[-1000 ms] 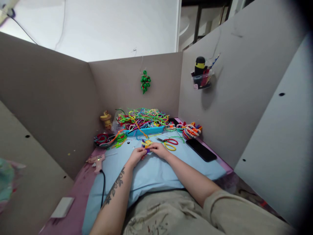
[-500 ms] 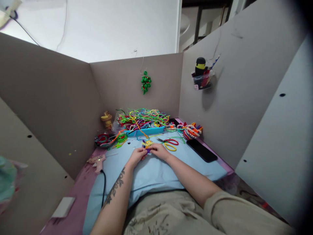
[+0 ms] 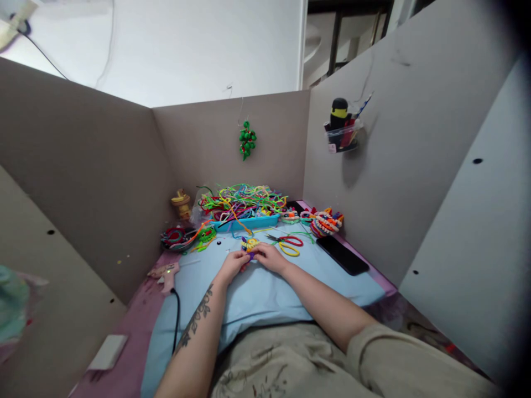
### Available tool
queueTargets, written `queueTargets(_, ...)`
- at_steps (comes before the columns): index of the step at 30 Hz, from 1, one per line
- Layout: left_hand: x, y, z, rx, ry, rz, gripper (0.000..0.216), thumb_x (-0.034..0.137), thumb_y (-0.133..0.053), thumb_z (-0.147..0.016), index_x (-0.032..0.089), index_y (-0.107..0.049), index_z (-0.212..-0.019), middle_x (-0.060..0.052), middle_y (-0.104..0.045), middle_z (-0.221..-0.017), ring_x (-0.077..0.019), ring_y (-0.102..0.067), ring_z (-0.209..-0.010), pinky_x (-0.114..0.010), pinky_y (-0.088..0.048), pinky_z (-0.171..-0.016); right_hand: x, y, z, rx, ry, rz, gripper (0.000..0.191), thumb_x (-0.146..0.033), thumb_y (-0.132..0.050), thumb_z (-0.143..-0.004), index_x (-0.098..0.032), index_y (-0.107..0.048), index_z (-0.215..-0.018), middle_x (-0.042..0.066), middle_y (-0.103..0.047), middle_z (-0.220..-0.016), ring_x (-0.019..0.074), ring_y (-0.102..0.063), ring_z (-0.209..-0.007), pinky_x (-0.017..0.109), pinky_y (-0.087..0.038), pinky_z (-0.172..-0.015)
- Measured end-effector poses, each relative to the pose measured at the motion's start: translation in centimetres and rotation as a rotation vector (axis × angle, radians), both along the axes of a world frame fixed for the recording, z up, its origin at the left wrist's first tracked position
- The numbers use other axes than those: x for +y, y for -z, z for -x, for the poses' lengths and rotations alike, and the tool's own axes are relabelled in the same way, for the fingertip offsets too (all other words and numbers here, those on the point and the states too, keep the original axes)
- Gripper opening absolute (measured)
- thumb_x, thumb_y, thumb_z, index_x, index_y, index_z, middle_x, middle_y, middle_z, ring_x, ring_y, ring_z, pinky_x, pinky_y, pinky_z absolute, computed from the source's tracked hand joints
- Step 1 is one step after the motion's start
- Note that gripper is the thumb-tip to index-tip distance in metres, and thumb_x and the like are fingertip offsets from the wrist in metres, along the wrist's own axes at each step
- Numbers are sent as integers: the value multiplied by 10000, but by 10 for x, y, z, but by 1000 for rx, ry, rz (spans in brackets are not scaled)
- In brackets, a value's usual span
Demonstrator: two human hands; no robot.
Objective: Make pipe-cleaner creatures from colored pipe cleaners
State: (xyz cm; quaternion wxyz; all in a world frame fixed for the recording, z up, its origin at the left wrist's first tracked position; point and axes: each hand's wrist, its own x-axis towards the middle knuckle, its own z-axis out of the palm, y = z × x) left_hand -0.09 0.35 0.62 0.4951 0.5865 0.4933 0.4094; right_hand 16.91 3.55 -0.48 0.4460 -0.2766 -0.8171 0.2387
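Note:
Between my two hands is a small yellow and purple knotted cord figure (image 3: 250, 244), its lower part partly covered by fingers. My left hand (image 3: 233, 265) pinches its left side with closed fingers. From the other side my right hand (image 3: 269, 257) grips it, fingers bent around the purple part. Just right of the figure lie scissors (image 3: 289, 244) with one red and one yellow handle, blades apart. Behind it stands a blue tray (image 3: 249, 223) heaped with colourful cords (image 3: 244, 200).
On the left are a pink glue gun (image 3: 168, 274) with a black cable, a green cord figure (image 3: 206, 236) and a white box (image 3: 108, 351). A black phone (image 3: 342, 255) and an orange-white cord piece (image 3: 327, 222) lie on the right. Grey panels (image 3: 232, 132) surround the table.
Almost nothing differs. Both hands stay on the cord figure in the same place, with only a very slight shift of the view.

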Motion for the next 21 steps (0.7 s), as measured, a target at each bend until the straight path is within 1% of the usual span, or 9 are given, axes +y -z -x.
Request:
queueTargets(3, 0, 0, 0, 9, 3, -3, 332, 461, -632, -636, 138, -556, -622, 33, -480, -497, -67, -394, -423, -206, -268, -425, 0, 1, 0, -12, 6, -9, 185, -183, -589, -764, -205, -658, -934, 51, -632, -869, 161, -567, -824, 303, -444, -770)
queueTargets(8, 0, -1, 0, 5, -8, -6, 326, 453, -633, -634, 136, -559, -619, 30, -488, -509, -68, -404, -430, -205, -281, -433, 1, 4, 1, -10, 28, -13, 190, -198, -587, -760, -192, -638, -944, 43, -604, -846, 142, -552, -746, 278, -446, -711)
queueTargets(11, 0, -1, 0, -12, -14, -19, 326, 455, -628, -643, 137, -560, -611, 34, -482, -502, -64, -398, -420, -205, -274, -424, 2, 6, 1, 9, 44, -2, 209, -192, -584, -751, -181, -615, -958, 38, -593, -843, 137, -547, -733, 271, -445, -700)
queueTargets(14, 2, 0, 1, -30, -36, -30, 341, 469, -624, -647, 140, -550, -597, 42, -463, -475, -62, -388, -404, -204, -273, -419, 2, 7, 2, 32, 67, 26, 240, -173, -569, -741, -172, -588, -980, 35, -588, -840, 135, -545, -725, 269, -446, -692)
queueTargets(19, 3, 2, 3, -79, -85, -28, 332, 456, -641, -637, 139, -547, -608, 47, -448, -456, -60, -379, -393, -202, -277, -412, 3, 8, 2, 68, 59, 52, 276, -138, -523, -714, -171, -547, -986, 21, -580, -827, 125, -531, -672, 256, -443, -654)
queueTargets(21, 2, 2, 3, -87, -104, -28, 327, 449, -642, -640, 136, -549, -612, 46, -442, -450, -61, -377, -391, -201, -276, -411, 7, 10, 0, 113, 123, 54, 288, -104, -485, -688, -178, -536, -962, 20, -572, -839, 128, -523, -674, 260, -440, -661)
